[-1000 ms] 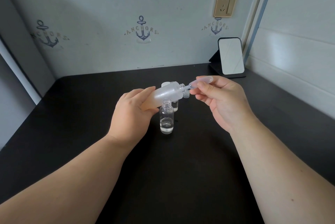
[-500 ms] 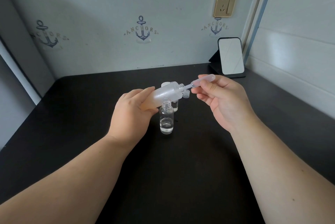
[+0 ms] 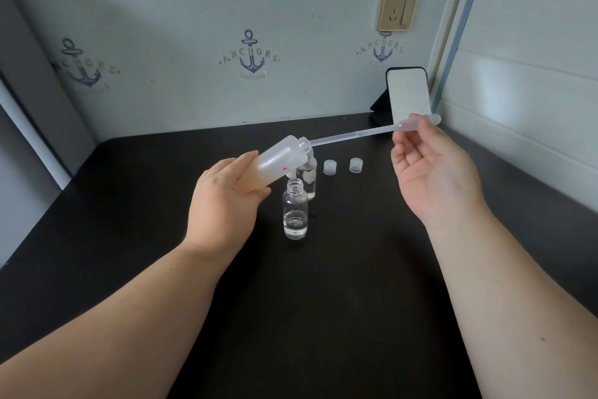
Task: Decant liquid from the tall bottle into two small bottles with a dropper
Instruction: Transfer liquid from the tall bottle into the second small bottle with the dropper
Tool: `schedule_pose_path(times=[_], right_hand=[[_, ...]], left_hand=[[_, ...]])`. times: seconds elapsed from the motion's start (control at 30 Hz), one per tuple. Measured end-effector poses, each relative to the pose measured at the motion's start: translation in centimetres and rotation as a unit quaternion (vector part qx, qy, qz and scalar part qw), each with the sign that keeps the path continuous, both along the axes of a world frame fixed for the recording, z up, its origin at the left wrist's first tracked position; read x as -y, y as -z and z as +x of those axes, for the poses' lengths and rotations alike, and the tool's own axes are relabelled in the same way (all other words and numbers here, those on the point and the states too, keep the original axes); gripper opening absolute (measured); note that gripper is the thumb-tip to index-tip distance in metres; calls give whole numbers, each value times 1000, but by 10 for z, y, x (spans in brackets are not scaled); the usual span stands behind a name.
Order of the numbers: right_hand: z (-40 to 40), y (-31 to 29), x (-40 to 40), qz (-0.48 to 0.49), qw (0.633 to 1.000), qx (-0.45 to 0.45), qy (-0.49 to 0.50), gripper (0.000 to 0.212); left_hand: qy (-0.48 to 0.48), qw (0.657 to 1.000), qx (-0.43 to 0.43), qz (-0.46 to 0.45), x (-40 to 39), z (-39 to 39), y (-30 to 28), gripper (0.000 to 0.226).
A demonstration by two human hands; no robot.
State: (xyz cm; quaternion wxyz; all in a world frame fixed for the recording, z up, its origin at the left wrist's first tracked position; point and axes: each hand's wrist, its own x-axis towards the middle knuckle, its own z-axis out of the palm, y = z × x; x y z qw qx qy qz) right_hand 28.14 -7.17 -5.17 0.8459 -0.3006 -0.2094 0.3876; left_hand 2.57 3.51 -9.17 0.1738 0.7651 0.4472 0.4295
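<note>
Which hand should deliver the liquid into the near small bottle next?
Right. The right hand already pinches the dropper by its bulb, its tip at the tall bottle mouth. The left hand is occupied gripping that tilted bottle above the open near small bottle.

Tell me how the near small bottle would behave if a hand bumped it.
The near small bottle stands narrow and tall with little liquid inside, so it is probably light and tippy. Its mouth is open, so a tip would likely spill. Being round, it could roll across the table.
</note>
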Motion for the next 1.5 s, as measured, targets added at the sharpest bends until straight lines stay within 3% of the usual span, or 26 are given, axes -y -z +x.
schedule_pose_path(times=[0.27, 0.7, 1.1, 1.17, 1.3, 1.5], right_hand=[[8, 0, 2, 26, 996, -75, 34, 11], [4, -2, 2, 2, 999, -46, 18, 12], [4, -3, 1, 5, 999, -32, 16, 11], [4, -3, 2, 7, 1000, -25, 15, 14], [4, -4, 2, 11, 1000, -17, 12, 16], [6, -3, 2, 12, 1000, 4, 7, 16]], left_hand=[[21, 997, 58, -49, -1, -2, -2, 39], [3, 988, 112, -105, -5, 2, 2, 43], [29, 980, 147, -132, -2, -2, 0, 61], [11, 975, 188, -119, 3, -5, -3, 52], [-4, 976, 217, -8, 20, -13, -12, 34], [122, 986, 114, 0, 39, -6, -13, 17]])
